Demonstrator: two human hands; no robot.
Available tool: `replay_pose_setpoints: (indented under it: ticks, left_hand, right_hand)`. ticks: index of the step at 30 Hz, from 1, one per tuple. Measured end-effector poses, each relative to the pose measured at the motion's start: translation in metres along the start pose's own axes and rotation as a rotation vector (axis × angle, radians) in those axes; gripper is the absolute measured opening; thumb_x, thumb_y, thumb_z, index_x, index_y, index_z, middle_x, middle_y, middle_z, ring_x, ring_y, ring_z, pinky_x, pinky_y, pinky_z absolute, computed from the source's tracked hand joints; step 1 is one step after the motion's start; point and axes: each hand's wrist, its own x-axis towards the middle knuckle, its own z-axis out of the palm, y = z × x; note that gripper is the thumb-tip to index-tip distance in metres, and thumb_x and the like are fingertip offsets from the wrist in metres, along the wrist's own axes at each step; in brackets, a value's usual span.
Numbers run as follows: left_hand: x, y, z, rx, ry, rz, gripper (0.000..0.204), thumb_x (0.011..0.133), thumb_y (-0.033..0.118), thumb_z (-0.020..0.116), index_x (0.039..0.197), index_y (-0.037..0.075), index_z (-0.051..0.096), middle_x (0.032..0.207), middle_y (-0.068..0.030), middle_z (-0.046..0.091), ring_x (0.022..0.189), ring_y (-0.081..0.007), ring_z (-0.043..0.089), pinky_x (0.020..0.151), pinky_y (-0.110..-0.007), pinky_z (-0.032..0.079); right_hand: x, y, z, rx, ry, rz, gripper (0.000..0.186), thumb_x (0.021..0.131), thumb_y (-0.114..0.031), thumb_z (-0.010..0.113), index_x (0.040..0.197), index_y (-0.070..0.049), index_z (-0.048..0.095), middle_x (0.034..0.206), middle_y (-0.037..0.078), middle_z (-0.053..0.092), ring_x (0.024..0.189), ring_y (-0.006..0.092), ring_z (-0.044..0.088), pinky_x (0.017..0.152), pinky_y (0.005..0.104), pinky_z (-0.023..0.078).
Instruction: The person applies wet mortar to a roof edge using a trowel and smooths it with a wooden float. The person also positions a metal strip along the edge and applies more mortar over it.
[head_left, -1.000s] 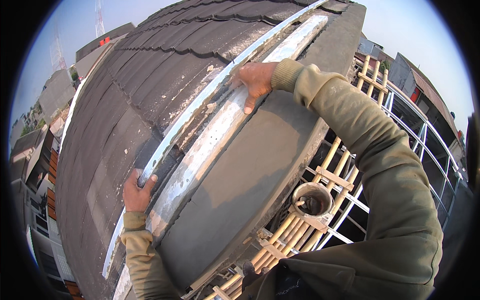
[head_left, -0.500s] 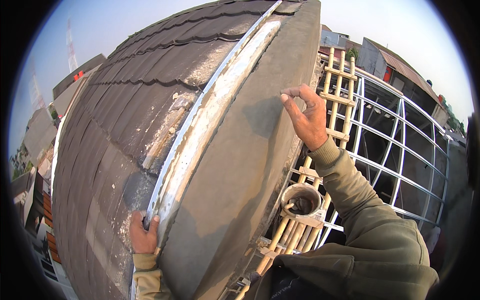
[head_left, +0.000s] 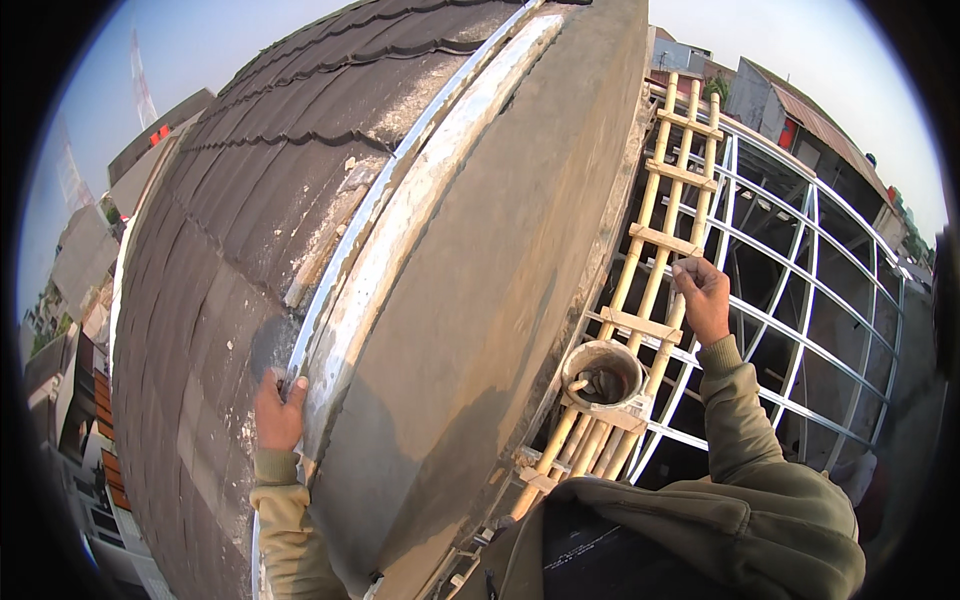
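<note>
My left hand (head_left: pixel 278 412) is closed around the edge of a long, pale metal strip (head_left: pixel 352 236), thumb on one side and fingers on the other. The strip runs up between dark roof tiles and a wall top smoothed with grey mortar (head_left: pixel 470 250). My right hand (head_left: pixel 706 303) is raised over the bamboo ladder (head_left: pixel 672 205), away from the wall. Its thumb and fingertips are pinched together; whatever they may hold is too small to make out.
A mortar-crusted bucket (head_left: pixel 635 374) with a wooden-looking handle and lumps inside rests on the ladder's rungs. Right of it, a silver metal frame (head_left: pixel 780 325) spans a dark drop. Dark roof tiles (head_left: pixel 215 290) slope away on the left, with crumbs of old mortar.
My right hand has moved right and down, from above the mortared wall to over the ladder, still pinched. My left hand has shifted slightly up along the strip.
</note>
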Motion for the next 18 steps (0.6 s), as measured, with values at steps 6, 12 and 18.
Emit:
replay_pose_setpoints:
  ticks: [6,12,18]
  left_hand:
    - [0.016,-0.029,0.025,-0.084,0.090,0.016,0.025,0.096,0.015,0.074,0.112,-0.001,0.063,0.097,-0.0164,0.067,0.088,-0.0261,0.061,0.084,-0.041,0.050]
    - [0.033,-0.050,0.032,-0.094,-0.003,-0.071,0.028,0.098,0.019,0.073,0.117,-0.002,0.069,0.101,-0.0169,0.070,0.094,-0.0274,0.066,0.088,-0.040,0.051]
    - [0.043,-0.083,0.053,-0.020,0.024,-0.106,0.040,0.105,0.029,0.066,0.123,-0.007,0.068,0.114,-0.0264,0.069,0.108,-0.0401,0.065,0.101,-0.044,0.049]
  right_hand:
    - [-0.021,0.027,-0.014,-0.045,-0.067,0.101,0.018,0.099,-0.013,0.072,0.102,0.005,0.074,0.078,0.002,0.070,0.071,0.0075,0.061,0.067,0.0269,0.051]
    - [-0.035,0.028,-0.011,-0.142,-0.200,0.107,0.017,0.095,-0.011,0.074,0.097,0.006,0.075,0.076,0.005,0.070,0.071,0.0089,0.063,0.067,0.0296,0.052]
    - [-0.051,0.039,-0.005,-0.079,-0.234,0.171,0.015,0.094,-0.010,0.074,0.095,0.005,0.074,0.075,0.005,0.070,0.071,0.0083,0.063,0.065,0.0306,0.051]
